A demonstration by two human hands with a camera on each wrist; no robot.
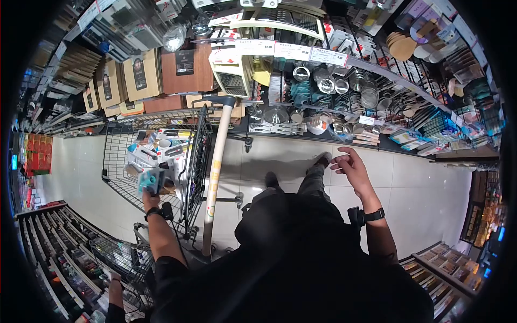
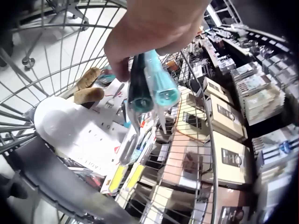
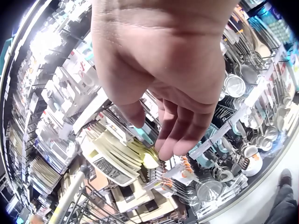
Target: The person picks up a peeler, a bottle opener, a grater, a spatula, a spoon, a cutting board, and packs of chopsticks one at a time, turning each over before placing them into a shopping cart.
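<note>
My left hand [image 1: 151,201] grips two slim, handle-like items over the shopping cart [image 1: 116,141]. In the left wrist view one is dark with a teal end [image 2: 140,100], the other light teal [image 2: 163,88] in clear wrapping. I cannot tell what kind of tools they are. Below them in the cart lie a white packaged piece [image 2: 79,126], brown brush-like pieces [image 2: 88,95] and packages with yellow strips [image 2: 135,176]. My right hand [image 1: 353,171] hangs in the air over the aisle floor, holding nothing, its fingers loosely bent.
Shelves along the aisle carry wooden cutting boards [image 1: 186,70], yellowish graters [image 1: 231,75] and metal strainers [image 1: 326,83]. The cart's pale handle bar [image 1: 218,156] stands left of my legs. Behind on the left are another cart [image 1: 121,255] and another person's arm [image 1: 115,293].
</note>
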